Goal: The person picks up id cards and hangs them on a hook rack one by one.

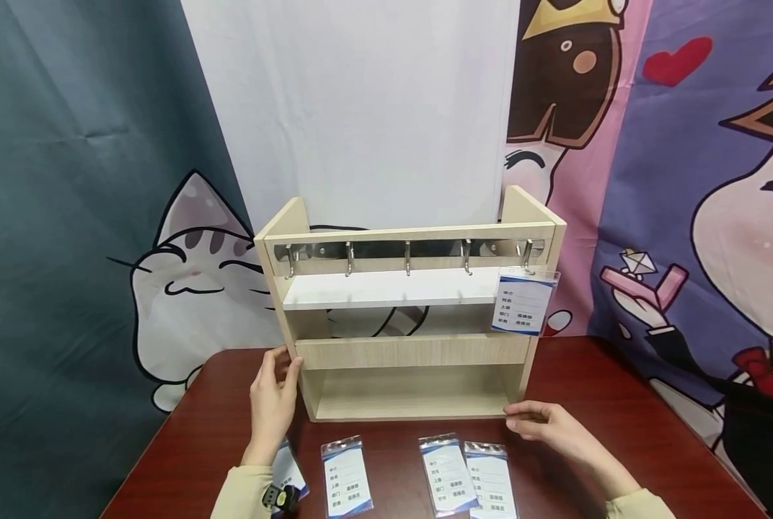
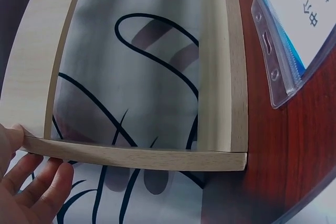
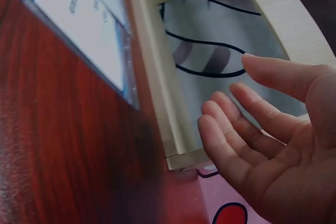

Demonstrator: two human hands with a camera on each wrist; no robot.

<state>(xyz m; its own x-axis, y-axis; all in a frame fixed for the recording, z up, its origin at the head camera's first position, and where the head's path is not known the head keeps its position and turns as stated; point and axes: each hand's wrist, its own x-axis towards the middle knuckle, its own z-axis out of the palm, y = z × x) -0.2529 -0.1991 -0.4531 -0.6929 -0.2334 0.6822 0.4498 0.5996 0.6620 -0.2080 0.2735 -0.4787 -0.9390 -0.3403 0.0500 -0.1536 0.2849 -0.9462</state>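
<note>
A pale wooden shelf rack (image 1: pixel 419 352) stands upright on the table, with a metal strip of several hooks (image 1: pixel 407 249) along its top. One badge holder (image 1: pixel 524 303), clear plastic with a blue and white card, hangs from the rightmost hook. My left hand (image 1: pixel 275 396) holds the rack's left side panel, thumb on the front edge and fingers around the outer face (image 2: pixel 39 182). By the lower right corner is my right hand (image 1: pixel 545 427), its fingers loosely bent with nothing between them (image 3: pixel 262 135); whether a fingertip touches the rack I cannot tell.
In front of the rack several badge holders lie on the dark red table (image 1: pixel 198 432): one badge (image 1: pixel 347 477) left of centre, two overlapping badges (image 1: pixel 448 474) to the right, and another badge (image 1: pixel 288 472) partly behind the left wrist. Printed curtains (image 1: pixel 386 108) hang behind.
</note>
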